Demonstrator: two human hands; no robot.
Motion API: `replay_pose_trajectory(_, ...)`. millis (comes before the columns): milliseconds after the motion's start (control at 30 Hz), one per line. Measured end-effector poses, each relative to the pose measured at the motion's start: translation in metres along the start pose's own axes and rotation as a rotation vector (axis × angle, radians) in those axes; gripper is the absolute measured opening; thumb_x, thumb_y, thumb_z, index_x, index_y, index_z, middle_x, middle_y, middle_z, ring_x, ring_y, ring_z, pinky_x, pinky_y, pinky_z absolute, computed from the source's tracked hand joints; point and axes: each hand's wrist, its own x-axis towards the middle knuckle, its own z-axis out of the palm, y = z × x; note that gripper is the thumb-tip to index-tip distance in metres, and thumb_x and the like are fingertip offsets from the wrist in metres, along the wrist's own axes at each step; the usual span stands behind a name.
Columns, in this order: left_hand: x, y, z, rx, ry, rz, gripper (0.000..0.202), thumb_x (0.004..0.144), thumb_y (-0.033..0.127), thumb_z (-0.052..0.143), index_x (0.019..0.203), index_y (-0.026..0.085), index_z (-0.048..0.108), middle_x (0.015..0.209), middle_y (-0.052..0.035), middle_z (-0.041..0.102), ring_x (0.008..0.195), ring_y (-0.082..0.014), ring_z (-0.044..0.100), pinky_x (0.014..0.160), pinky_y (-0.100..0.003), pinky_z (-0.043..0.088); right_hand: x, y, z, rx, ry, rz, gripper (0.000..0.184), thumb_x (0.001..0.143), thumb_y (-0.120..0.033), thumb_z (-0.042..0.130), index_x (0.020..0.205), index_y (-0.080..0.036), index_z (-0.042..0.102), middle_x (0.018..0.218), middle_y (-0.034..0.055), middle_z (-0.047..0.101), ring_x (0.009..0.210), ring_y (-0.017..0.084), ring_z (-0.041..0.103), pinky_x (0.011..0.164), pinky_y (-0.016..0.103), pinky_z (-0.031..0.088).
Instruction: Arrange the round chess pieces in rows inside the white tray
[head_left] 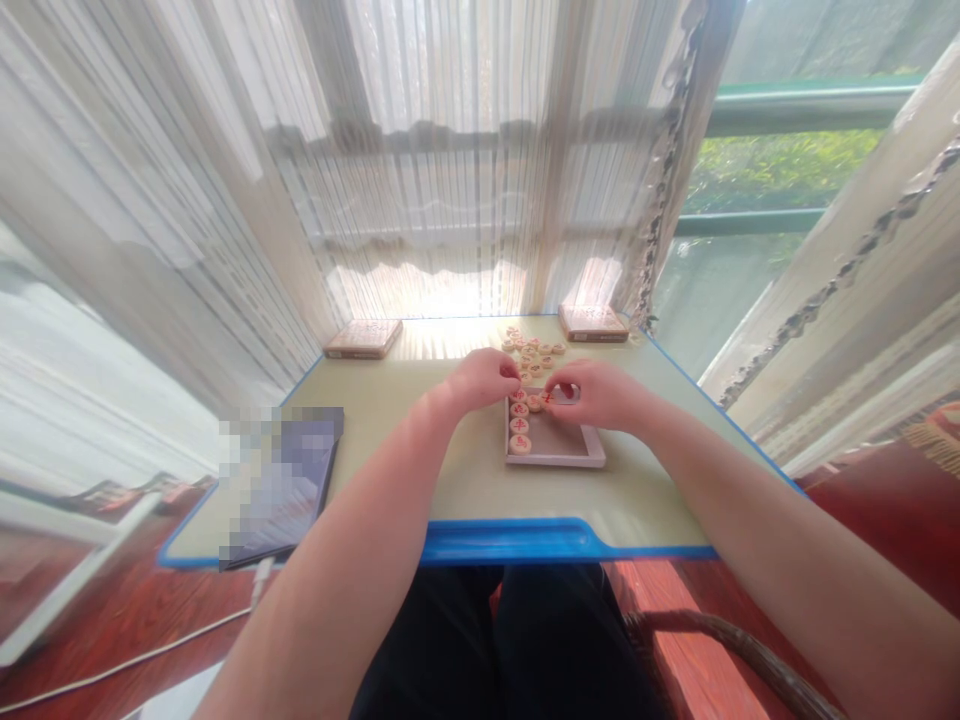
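Note:
A shallow tray lies on the table with several round xiangqi pieces bearing red characters along its left side and far edge. One piece with a red character is at the near left corner. My right hand reaches over the tray's far right part, thumb and fingers closed on a xiangqi piece at the far edge. At the far left corner, my left hand has its fingers curled together just above another piece; whatever its fingertips hold, if anything, is hidden.
Beyond the tray lies a loose cluster of xiangqi pieces. Two flat boxes, one at the back left and one at the back right, rest on the table. A dark tablet-like device with a white cable sits at the left.

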Motion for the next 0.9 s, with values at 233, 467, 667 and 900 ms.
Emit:
replay_pose_trajectory(233, 0.001, -0.002, 0.002, -0.006, -0.017, 0.022, 0.018, 0.065, 0.023, 0.059, 0.078, 0.017, 0.071, 0.077, -0.0018, 0.069, 0.074, -0.0162, 0.062, 0.067, -0.024, 0.047, 0.004, 0.0, 0.014, 0.029, 0.092, -0.083, 0.026, 0.071, -0.031, 0.06, 0.093, -0.021, 0.07, 0.076, 0.0031, 0.063, 0.073, 0.016, 0.053, 0.065, 0.026, 0.037)
replay_pose_trajectory(467, 0.001, -0.006, 0.001, -0.022, -0.035, 0.037, 0.018, 0.065, 0.022, 0.06, 0.078, 0.018, 0.072, 0.079, -0.0012, 0.069, 0.077, -0.0168, 0.062, 0.067, -0.023, 0.048, 0.005, 0.005, 0.017, 0.048, 0.083, -0.108, 0.028, 0.074, -0.032, 0.059, 0.097, -0.022, 0.071, 0.08, 0.0044, 0.065, 0.072, 0.016, 0.055, 0.066, 0.027, 0.039)
replay_pose_trajectory(667, 0.001, -0.006, 0.001, -0.01, -0.015, 0.051, 0.019, 0.065, 0.02, 0.058, 0.077, 0.018, 0.072, 0.078, -0.002, 0.069, 0.076, -0.0171, 0.062, 0.068, -0.024, 0.048, 0.006, 0.004, 0.018, 0.086, 0.089, -0.16, 0.026, 0.077, -0.035, 0.058, 0.094, -0.022, 0.072, 0.085, 0.0046, 0.068, 0.077, 0.017, 0.057, 0.071, 0.028, 0.04)
replay_pose_trajectory(900, 0.001, -0.005, 0.0, -0.003, 0.019, 0.02, 0.022, 0.065, 0.018, 0.055, 0.078, 0.017, 0.072, 0.075, -0.0025, 0.068, 0.072, -0.0164, 0.061, 0.065, -0.024, 0.047, 0.006, 0.005, 0.019, 0.08, 0.099, -0.122, 0.028, 0.075, -0.036, 0.061, 0.097, -0.022, 0.07, 0.078, 0.0031, 0.065, 0.071, 0.015, 0.055, 0.067, 0.027, 0.038)
